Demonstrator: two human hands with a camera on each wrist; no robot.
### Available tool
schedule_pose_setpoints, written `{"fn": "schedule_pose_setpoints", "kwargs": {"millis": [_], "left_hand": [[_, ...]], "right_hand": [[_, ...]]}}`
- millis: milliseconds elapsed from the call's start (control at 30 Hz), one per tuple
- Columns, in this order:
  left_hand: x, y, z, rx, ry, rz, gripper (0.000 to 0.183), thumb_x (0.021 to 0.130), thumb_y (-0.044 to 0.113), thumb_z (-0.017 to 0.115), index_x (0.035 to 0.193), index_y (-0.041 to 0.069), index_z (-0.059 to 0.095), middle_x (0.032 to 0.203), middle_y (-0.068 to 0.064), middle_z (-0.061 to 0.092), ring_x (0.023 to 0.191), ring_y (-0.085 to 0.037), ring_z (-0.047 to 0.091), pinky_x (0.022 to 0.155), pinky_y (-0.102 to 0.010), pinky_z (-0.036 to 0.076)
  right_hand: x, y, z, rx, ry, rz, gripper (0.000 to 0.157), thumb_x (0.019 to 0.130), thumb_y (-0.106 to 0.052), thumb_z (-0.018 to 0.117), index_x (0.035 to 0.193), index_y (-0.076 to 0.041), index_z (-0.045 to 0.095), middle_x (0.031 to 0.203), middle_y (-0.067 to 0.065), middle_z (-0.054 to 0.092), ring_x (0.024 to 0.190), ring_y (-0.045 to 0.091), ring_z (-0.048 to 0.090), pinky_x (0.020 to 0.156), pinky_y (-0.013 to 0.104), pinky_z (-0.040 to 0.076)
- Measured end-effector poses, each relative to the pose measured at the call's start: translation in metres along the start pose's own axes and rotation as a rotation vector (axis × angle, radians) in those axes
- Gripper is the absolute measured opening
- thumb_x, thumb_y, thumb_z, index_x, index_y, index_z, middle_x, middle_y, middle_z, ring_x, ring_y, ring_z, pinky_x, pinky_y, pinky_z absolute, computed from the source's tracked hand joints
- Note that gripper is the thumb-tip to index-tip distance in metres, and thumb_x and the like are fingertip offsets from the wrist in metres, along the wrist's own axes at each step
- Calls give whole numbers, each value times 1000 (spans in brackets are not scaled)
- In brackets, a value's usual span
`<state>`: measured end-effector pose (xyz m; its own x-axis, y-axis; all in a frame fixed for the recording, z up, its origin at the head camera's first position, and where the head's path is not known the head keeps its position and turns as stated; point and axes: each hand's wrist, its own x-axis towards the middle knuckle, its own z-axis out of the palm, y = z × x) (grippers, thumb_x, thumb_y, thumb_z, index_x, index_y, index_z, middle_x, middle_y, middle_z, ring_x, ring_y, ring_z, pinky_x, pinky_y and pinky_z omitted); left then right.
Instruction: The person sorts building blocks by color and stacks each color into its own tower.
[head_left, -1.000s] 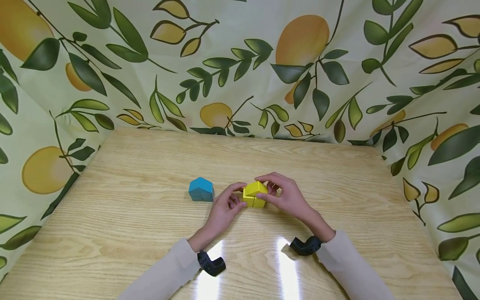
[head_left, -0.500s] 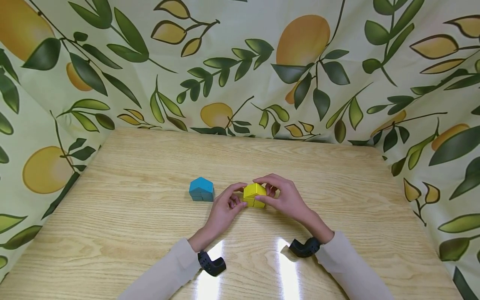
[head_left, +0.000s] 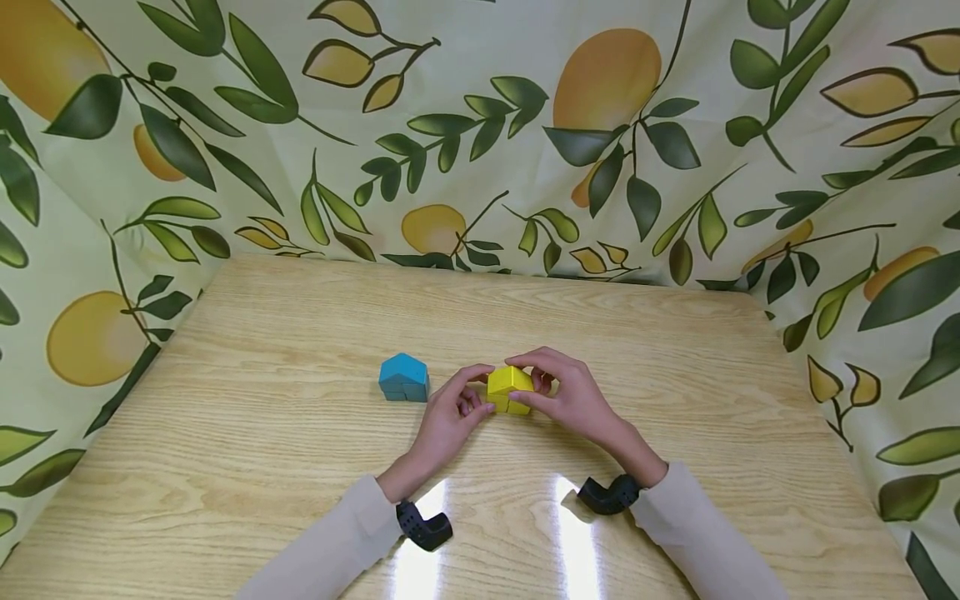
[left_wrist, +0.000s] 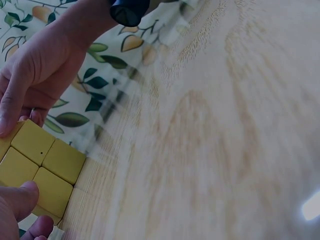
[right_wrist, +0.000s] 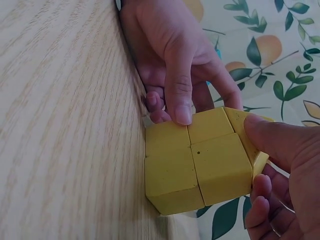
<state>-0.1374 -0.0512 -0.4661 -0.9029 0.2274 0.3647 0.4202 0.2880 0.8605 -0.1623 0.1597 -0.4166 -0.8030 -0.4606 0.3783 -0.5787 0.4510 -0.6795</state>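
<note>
Yellow cube blocks (right_wrist: 220, 165) stand two wide and two high on the table in the right wrist view. A yellow triangular roof block (head_left: 510, 379) lies over them, making a small house shape. My left hand (head_left: 448, 421) grips the cubes from the left, thumb on the near face and index finger at the far side. My right hand (head_left: 573, 396) pinches the roof block between thumb and index finger from the right. The left wrist view shows the yellow cubes (left_wrist: 52, 192) with the left thumb against them.
A blue block house (head_left: 403, 378) of similar shape stands left of the left hand. The wooden table (head_left: 300, 467) has bright light reflections at its near side. A fruit-and-leaf patterned cloth (head_left: 480, 167) hangs behind and along both sides.
The roof block was tilted and offset to the right; it has moved left and down and now lines up over the cubes. The left hand has kept its place.
</note>
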Motion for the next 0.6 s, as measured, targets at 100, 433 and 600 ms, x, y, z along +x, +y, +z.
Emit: {"fn": "schedule_pose_setpoints", "kwargs": {"millis": [100,433,600], "left_hand": [[0,0,0,5,0,3,51,82,-1,73,126,17,56,111,-4,61,69,-12,52,58,-23,44],[0,1,0,16,-7,-17,50,83,0,73,126,17,56,111,-3,61,70,-12,52,59,-23,44],[0,1,0,18,-8,-19,49,83,1,72,126,17,56,111,-3,61,71,-12,52,60,-24,45]], "right_hand": [[0,0,0,-4,0,-3,41,77,-16,81,115,-10,68,96,-7,61,69,11,50,58,28,46],[1,-1,-1,-16,-16,-1,41,78,-17,80,116,-10,67,97,-6,61,67,10,49,57,26,45],[0,-2,-1,-15,-19,1,41,78,-16,80,117,-9,67,97,-6,61,67,10,48,56,27,44]]}}
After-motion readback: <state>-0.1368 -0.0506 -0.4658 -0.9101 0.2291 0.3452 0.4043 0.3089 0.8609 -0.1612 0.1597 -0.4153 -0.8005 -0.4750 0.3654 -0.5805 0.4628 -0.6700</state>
